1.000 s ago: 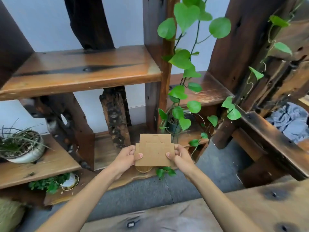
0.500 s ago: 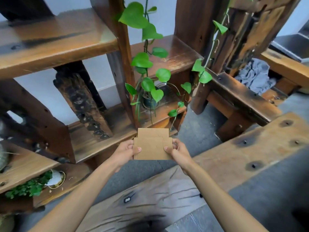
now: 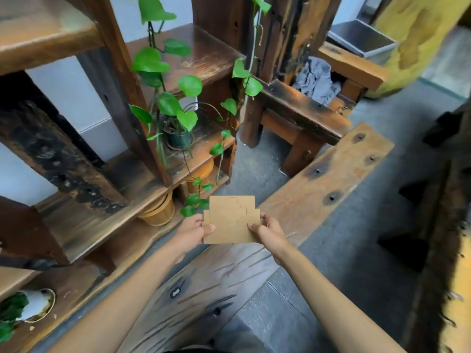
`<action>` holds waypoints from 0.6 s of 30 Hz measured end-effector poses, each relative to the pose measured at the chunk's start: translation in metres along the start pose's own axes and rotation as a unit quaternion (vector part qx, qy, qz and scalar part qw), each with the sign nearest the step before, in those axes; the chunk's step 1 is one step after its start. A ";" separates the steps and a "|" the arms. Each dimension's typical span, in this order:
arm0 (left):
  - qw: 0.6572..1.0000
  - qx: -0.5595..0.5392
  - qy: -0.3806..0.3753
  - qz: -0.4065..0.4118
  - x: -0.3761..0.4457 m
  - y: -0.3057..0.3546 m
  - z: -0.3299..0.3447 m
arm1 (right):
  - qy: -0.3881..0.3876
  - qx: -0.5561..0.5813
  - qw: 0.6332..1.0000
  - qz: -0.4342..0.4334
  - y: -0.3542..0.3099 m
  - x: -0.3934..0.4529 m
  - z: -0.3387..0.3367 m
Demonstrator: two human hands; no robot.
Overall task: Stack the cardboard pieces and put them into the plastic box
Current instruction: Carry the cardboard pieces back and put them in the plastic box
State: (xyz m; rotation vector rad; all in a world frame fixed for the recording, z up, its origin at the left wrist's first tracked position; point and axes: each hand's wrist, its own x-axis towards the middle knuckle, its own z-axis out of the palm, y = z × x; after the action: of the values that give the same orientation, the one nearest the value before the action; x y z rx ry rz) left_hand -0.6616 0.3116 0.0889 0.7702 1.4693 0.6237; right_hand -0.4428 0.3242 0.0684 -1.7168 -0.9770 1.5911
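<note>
Two bare hands, left hand (image 3: 191,231) and right hand (image 3: 269,231), each pinching one side edge of the flat brown stepped-outline cardboard pieces (image 3: 231,220), thumbs in front, other fingers closed behind. Held upright in the air above the long weathered wooden plank tabletop (image 3: 318,184). Number of stacked pieces impossible to tell. One trailing green-leaved potted plant (image 3: 175,115) on the dark wooden shelf (image 3: 204,138) beyond.

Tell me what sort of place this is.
Probably an indoor room furnished in a rustic style, perhaps a tea room or home corner. Signs: heavy dark wooden shelving, a potted trailing vine on it, and a rough plank bench over a grey floor. Both hands hold cardboard pieces.
</note>
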 end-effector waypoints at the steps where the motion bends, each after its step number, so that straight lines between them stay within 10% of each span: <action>1: 1.000 0.001 -0.011 0.003 -0.001 -0.002 0.002 | 0.008 0.006 1.000 0.001 0.003 -0.006 -0.002; 18: 0.984 0.085 -0.154 0.000 -0.020 -0.029 0.057 | 0.144 0.092 0.984 0.041 0.069 -0.101 -0.038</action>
State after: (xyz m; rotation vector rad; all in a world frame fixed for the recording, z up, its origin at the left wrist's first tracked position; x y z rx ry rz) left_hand -0.6081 0.2733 0.0759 0.9550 1.2462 0.3610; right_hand -0.3981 0.2036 0.0716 -1.8113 -0.6063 1.3856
